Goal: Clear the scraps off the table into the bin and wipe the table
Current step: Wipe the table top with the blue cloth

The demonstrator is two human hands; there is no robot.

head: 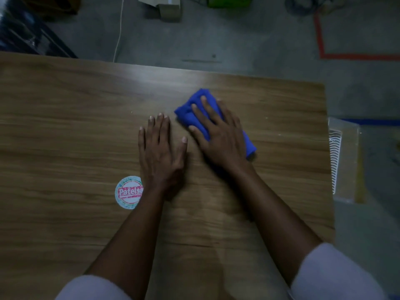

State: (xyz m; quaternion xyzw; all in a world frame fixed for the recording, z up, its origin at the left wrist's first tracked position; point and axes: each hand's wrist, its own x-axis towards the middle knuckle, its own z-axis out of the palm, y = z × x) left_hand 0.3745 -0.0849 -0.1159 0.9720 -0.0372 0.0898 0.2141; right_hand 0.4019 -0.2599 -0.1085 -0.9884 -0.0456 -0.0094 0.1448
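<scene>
A folded blue cloth [195, 107] lies on the wooden table [65, 126], right of the middle. My right hand [220, 135] presses flat on it with straight, spread fingers, and the cloth sticks out beyond the fingertips and past the heel of the hand. Just left of it, my left hand [162, 148] rests flat on the bare wood, fingers straight and together. A clear bin [346, 161] with a white slotted side stands on the floor past the table's right edge. A tiny pale speck [131, 112] lies on the wood left of my left hand.
A round white and red sticker [127, 192] sits on the table beside my left wrist. Beyond the far edge is grey floor with red tape [320, 35], a white cable [120, 29], cardboard boxes [170, 9] and a dark rack [26, 33] at the far left.
</scene>
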